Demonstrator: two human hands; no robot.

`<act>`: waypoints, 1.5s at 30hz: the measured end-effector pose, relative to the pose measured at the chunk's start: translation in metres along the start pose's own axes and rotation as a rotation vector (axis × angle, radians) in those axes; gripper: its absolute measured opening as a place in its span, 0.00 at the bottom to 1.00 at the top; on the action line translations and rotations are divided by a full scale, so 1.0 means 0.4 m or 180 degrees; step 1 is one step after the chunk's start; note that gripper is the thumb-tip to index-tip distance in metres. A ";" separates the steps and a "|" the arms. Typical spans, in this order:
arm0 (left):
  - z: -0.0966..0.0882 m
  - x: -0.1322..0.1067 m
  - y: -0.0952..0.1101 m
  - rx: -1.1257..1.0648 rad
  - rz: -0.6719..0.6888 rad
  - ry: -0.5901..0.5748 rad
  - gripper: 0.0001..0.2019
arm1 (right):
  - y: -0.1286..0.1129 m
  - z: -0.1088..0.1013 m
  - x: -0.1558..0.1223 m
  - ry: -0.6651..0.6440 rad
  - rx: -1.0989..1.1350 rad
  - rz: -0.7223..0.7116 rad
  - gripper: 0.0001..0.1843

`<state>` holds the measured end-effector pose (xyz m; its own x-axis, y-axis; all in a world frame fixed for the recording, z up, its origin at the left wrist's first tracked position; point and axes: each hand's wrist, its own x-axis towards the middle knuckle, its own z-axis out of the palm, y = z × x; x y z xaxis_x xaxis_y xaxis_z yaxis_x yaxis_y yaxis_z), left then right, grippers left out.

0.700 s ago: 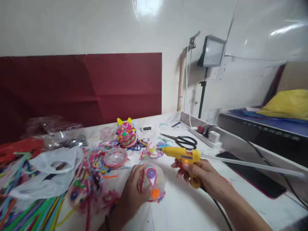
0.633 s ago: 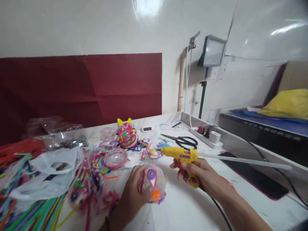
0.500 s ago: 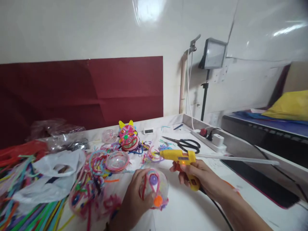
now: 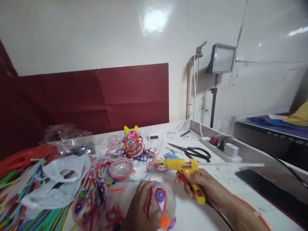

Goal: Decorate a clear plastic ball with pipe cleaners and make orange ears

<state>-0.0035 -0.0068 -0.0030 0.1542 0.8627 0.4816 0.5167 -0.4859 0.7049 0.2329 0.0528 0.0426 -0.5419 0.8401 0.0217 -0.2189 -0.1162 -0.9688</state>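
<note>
- Your L hand grasps a clear ball at the near edge of the table; fingers curl round its left side; the frame cuts off the ball's bottom, so can't tell if it sits on the table.
- The ball carries pipe-cleaner loops, a purple spiral near the top and an orange pom-pom low down.
- Your R hand is clenched on the grip of a yellow glue gun; index finger lies by the orange trigger; a small red light glows on the body.
- The gun is held roughly level w/ the nozzle pointing left; the tip is above the ball and apart from it.
- A long clear glue stick juts from the gun's back toward the right.
- Black scissors lie flat just behind the gun, blades pointing left.
- A power strip w/ a white plug lies along the right rim, behind the stick.
- A pink mask w/ yellow ears stands mid-table; a small clock is just right of it.
- A clear dome w/ a pink rim lies between mask and ball, left of the nozzle.
- Far left: a white bag atop a heap of pipe cleaners.
- A dark slab lies flat at the right, beyond your R forearm.
- A lamp on a stand is by the wall.
</note>
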 end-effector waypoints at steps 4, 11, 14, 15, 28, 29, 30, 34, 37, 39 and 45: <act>-0.004 0.006 -0.008 -0.0008 0.0149 0.0035 0.32 | 0.002 -0.001 -0.013 -0.0052 0.0103 0.0011 0.21; -0.008 0.014 -0.026 -0.0203 0.0112 0.0100 0.26 | 0.003 -0.007 -0.018 -0.0122 0.0159 -0.0002 0.19; -0.008 0.013 -0.037 -0.0274 -0.0038 0.0122 0.25 | 0.005 -0.012 -0.020 -0.0177 0.0115 0.0042 0.20; -0.008 0.013 -0.044 -0.0304 -0.0090 0.0074 0.25 | 0.006 -0.014 -0.020 -0.0205 0.0125 0.0045 0.20; -0.008 0.013 -0.038 -0.0514 -0.0273 0.0188 0.25 | -0.008 -0.005 -0.029 -0.0323 0.0247 0.0014 0.20; -0.009 0.012 -0.029 -0.0433 -0.0189 0.0211 0.25 | -0.009 -0.005 -0.030 -0.0307 0.0228 0.0023 0.20; -0.011 0.011 -0.020 -0.0325 -0.0089 0.0142 0.24 | -0.009 -0.007 -0.031 -0.0291 0.0191 0.0038 0.20; -0.017 0.009 0.006 -0.0030 0.0231 -0.0020 0.24 | -0.009 -0.013 -0.035 -0.0222 0.0056 0.0071 0.21; -0.015 0.006 0.015 0.0088 0.0326 0.0067 0.26 | -0.015 -0.012 -0.039 -0.0234 0.0043 0.0106 0.20; -0.012 0.003 0.023 0.0120 0.0353 0.0052 0.28 | -0.020 -0.010 -0.042 -0.0276 0.0049 0.0118 0.19; 0.001 -0.002 0.057 0.0015 0.0006 0.0162 0.27 | -0.022 -0.011 -0.048 -0.0312 -0.0082 0.0205 0.21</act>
<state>0.0087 -0.0185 0.0126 0.1123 0.8534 0.5090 0.5203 -0.4869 0.7016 0.2487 0.0402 0.0495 -0.6313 0.7753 -0.0181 -0.1608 -0.1537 -0.9749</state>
